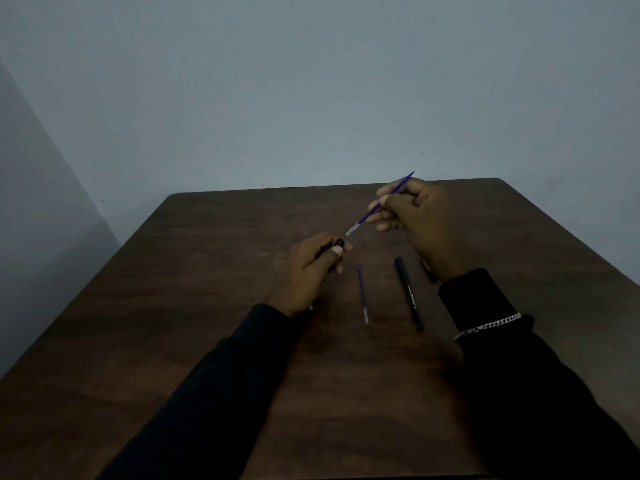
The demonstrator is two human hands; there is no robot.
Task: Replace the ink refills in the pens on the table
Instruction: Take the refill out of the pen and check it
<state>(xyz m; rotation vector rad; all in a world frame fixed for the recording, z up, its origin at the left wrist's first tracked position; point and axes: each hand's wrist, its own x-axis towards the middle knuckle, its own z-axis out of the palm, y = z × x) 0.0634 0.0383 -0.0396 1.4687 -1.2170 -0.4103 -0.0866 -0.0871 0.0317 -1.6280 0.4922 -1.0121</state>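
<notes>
Above the dark surface (207,306), a blue refill (360,222) is pinched in the right hand (419,223) just short of the pen barrel (340,243) gripped in the left hand (310,271), and, if misaligned, its clear end could be bent against the barrel mouth.

pen barrel (338,243) mostly hidden in left hand (308,268), dark object (428,271) partly behind right hand (422,223), lettering on black pen (410,294) unreadable

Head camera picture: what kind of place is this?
Probably a plain indoor room: a dark wooden table against a bare bluish wall, with a black pen and a blue refill lying on it.
</notes>
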